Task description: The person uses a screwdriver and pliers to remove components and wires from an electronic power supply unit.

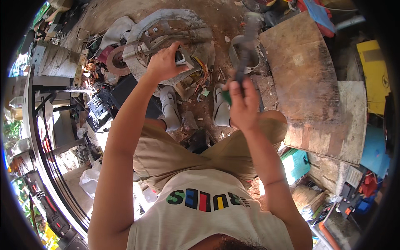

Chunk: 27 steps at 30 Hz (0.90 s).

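My left hand (164, 62) reaches forward and grips a small boxy part with coloured wires (186, 58) that sits on a round grey metal housing (166, 31) on the dirt ground. My right hand (243, 104) is raised and closed around the green handle of a dark tool (246, 46), a hammer by its look, whose blurred head points up and away from me. The tool is above and to the right of the housing, apart from it. My feet in grey shoes (170, 106) rest just below the housing.
A rusty disc (118, 60) lies left of the housing. A grey pot (238, 54) stands behind the tool. A large worn wooden board (310, 79) fills the right side. Dark electronic scrap (100, 108) is piled at left; a teal box (296, 163) sits beside my right thigh.
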Available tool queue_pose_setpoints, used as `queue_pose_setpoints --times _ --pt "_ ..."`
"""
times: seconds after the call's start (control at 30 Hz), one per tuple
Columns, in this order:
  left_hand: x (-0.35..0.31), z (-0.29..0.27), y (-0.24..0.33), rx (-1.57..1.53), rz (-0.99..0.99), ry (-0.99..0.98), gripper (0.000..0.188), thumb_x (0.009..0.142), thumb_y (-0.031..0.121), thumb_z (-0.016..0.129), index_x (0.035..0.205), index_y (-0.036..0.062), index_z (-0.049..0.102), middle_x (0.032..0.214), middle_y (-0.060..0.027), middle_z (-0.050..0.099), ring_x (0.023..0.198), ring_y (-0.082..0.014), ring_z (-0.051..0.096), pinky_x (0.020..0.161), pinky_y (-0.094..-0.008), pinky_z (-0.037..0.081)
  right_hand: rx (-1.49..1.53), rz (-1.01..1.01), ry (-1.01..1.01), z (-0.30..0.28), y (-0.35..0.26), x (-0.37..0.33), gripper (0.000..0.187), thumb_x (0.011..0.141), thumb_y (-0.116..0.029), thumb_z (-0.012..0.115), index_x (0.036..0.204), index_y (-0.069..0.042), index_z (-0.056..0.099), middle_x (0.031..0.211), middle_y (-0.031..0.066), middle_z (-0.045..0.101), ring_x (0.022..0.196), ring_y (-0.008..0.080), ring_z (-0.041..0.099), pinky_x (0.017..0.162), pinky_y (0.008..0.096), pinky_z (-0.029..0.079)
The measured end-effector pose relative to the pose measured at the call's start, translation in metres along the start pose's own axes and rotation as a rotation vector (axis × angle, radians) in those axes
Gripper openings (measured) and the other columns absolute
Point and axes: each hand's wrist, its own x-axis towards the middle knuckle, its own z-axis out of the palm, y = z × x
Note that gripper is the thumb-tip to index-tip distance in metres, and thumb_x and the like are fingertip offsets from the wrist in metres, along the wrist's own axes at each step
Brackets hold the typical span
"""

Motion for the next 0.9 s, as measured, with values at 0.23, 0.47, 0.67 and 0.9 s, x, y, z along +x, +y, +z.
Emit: queue_pose_setpoints --times 0.23,0.47,0.67,0.9 --pt "-0.018 0.008 -0.024 0.022 0.096 0.176 0.081 0.071 0.045 0.081 0.135 0.0118 0.044 0.109 -0.0167 0.066 0.106 -0.0388 0.060 0.090 -0.0491 0.048 0.142 -0.412 0.170 0.056 0.021 0.009 0.025 0.100 -0.020 0.054 0.116 -0.001 0.059 0.084 0.0092 0.065 0.077 0.0204 0.062 0.072 0.0317 0.050" --pt "-0.026 0.011 -0.026 0.081 0.204 0.209 0.077 0.070 0.044 0.082 0.133 0.0141 0.046 0.108 -0.0153 0.066 0.110 -0.0359 0.059 0.099 -0.0533 0.039 -0.387 0.245 -0.182 0.058 0.072 0.001 0.022 0.099 -0.022 0.053 0.106 -0.003 0.061 0.082 0.0159 0.065 0.074 0.0304 0.063 0.068 0.0356 0.049" --pt "-0.021 -0.001 -0.027 -0.008 0.180 0.219 0.076 0.070 0.037 0.083 0.132 0.0127 0.046 0.109 -0.0135 0.065 0.110 -0.0356 0.058 0.098 -0.0488 0.039 -0.099 -0.268 0.072 0.067 0.050 0.013 0.021 0.098 -0.020 0.053 0.106 -0.003 0.062 0.083 0.0161 0.066 0.073 0.0348 0.063 0.068 0.0399 0.049" --pt "-0.041 -0.005 -0.031 -0.035 0.167 0.170 0.073 0.072 0.029 0.082 0.132 0.0105 0.045 0.114 -0.0135 0.063 0.109 -0.0366 0.057 0.098 -0.0451 0.040 -0.326 0.086 0.030 0.054 0.084 0.007 0.026 0.099 -0.022 0.052 0.109 0.000 0.062 0.084 0.0183 0.068 0.079 0.0351 0.066 0.072 0.0449 0.049"
